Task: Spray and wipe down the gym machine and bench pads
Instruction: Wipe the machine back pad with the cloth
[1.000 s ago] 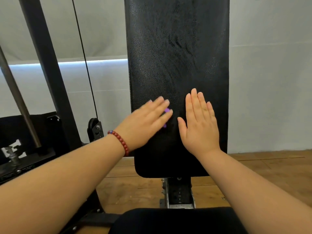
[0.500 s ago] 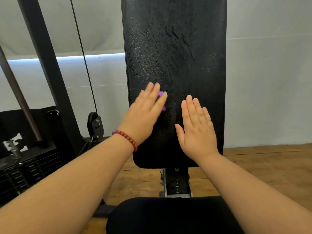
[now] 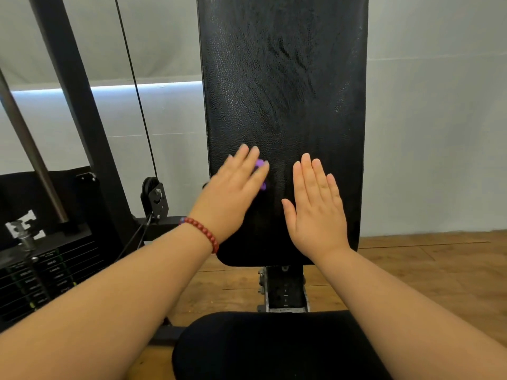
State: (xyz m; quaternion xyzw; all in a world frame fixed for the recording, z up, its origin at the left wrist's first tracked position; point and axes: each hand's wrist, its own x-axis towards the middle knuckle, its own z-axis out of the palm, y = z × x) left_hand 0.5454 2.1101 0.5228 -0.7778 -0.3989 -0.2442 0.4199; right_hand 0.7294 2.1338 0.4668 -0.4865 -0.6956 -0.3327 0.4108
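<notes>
Flatly, left hand (image 3: 233,193) and right hand (image 3: 315,212) press grainy black pad (image 3: 282,78).

- Back pad (image 3: 282,78): black, grainy, upright, with smeared streaks across its upper middle.
- Purple cloth (image 3: 261,163): mostly hidden, pressed flat to the pad's lower part under the left hand (image 3: 233,196).
- Seat pad (image 3: 260,346): black, directly below.

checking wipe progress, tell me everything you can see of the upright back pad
The back pad is a tall black rectangle with rounded lower corners, covered in pebbled, leather-like material. It stands steeply above the seat pad on a metal post. Streaky smears mark its upper middle. The left hand presses a mostly hidden purple item against its lower left; the right hand lies flat beside it.
</notes>
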